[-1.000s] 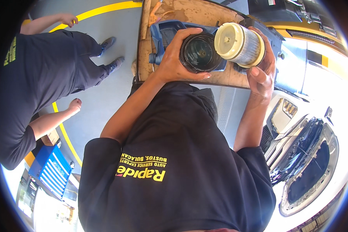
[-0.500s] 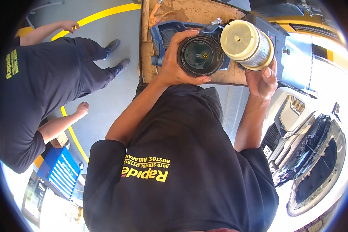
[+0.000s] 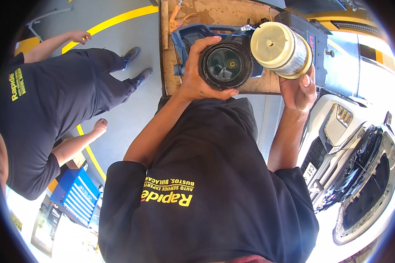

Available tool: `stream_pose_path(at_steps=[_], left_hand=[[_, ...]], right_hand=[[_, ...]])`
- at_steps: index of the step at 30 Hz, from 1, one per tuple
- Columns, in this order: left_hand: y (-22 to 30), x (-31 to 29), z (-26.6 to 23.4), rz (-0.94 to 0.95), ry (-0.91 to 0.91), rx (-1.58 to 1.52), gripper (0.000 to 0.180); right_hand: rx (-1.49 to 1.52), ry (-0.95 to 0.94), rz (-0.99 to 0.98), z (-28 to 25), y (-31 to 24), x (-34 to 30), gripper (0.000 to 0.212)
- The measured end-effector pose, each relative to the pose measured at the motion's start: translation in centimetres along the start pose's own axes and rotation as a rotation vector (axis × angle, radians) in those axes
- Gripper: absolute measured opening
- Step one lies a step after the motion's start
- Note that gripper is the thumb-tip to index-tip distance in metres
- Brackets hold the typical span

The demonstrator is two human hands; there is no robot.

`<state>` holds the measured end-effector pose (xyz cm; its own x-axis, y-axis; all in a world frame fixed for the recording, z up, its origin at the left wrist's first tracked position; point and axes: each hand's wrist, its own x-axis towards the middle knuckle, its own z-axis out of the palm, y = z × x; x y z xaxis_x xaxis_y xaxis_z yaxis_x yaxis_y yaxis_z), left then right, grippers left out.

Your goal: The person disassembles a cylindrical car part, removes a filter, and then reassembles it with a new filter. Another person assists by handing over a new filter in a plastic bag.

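Observation:
My left hand (image 3: 194, 78) is closed around the side of a round black filter housing (image 3: 226, 65). The housing's threaded mouth faces up, and dark liquid with a small brass-coloured spot shows inside. To its right, my right hand (image 3: 299, 93) grips the lower end of a cream cylindrical filter cartridge (image 3: 276, 49), which leans with its flat ribbed end toward me. Some of the fingers behind the cartridge are hidden. Cartridge and housing are side by side, very close together, above the bench.
Under my hands is a wooden-topped bench (image 3: 232, 13) with a blue tool tray (image 3: 186, 39), an orange air gun (image 3: 174, 22) and a dark case (image 3: 309, 48). A co-worker (image 3: 61, 87) stands at left, near a blue tool cabinet (image 3: 78, 193). A white vehicle (image 3: 333, 118) with its hood raised is at right.
The view has shifted slightly. The black housing has moved a little left, away from the cartridge. Both hands keep their holds.

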<state>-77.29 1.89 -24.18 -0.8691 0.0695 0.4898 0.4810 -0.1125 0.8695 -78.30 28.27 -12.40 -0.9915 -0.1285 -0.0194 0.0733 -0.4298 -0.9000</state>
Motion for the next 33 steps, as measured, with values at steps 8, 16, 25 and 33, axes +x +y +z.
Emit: stream_pose_path(at_steps=[8, 16, 25, 33], left_hand=[[-0.1, -0.2, -0.3, -0.018, -0.021, -0.020, 0.127], [0.3, 0.1, -0.9, -0.027, -0.012, 0.036, 0.125], [0.9, 0.0, -1.0, -0.031, -0.012, 0.087, 0.126], [0.6, -0.4, -1.2, -0.016, -0.003, 0.098, 0.127]], right_hand=[[-0.039, 0.030, 0.009, -0.4, 0.4, 0.5, 0.099], [-0.041, 0.057, 0.044, 0.6, 0.1, 0.9, 0.097], [-0.045, 0.107, 0.054, 1.9, -0.5, 1.1, 0.082], [-0.078, 0.144, 0.112, 1.3, 0.2, 1.1, 0.076]])
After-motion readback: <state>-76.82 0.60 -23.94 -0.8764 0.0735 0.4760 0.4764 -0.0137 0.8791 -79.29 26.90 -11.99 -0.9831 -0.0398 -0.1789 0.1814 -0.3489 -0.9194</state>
